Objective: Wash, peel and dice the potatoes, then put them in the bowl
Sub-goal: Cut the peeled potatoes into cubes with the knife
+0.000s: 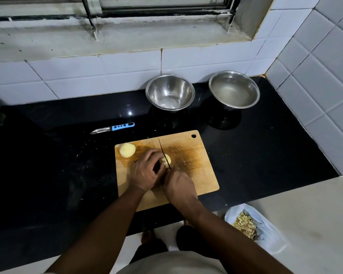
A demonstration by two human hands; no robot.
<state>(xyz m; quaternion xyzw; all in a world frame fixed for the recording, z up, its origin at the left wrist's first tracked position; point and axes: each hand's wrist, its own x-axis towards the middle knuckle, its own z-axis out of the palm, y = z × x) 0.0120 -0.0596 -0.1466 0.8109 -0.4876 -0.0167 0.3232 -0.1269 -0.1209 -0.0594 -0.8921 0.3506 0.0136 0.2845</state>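
A black polished tabletop (67,175) is set against a white tiled wall (77,76) under a window sill, and a wooden cutting board (202,175) lies on it.

The knife (163,153) is held in the right hand (179,187), whose fingers are curled round the handle; the handle itself is hidden under the hand. The blade is set edge-down across a peeled potato piece (167,159) near the middle of the board. That piece is pinned by the left hand (147,173), its fingers curled over it and the fingertips just beside the blade. How much of the piece lies under the left hand cannot be told.

A second peeled potato (127,149) is left on the far left corner of the board, apart from both hands. Beyond the board, a peeler (113,127) with a blue handle lies on the tabletop. Further back, near the wall, two steel bowls are placed side by side: the left bowl (170,92) is seen with only drops of wet in its bottom, and the right bowl (234,89) is filled with cloudy water. At the lower right, beyond the tabletop edge, a plastic bag (265,230) of pale scraps is seen.
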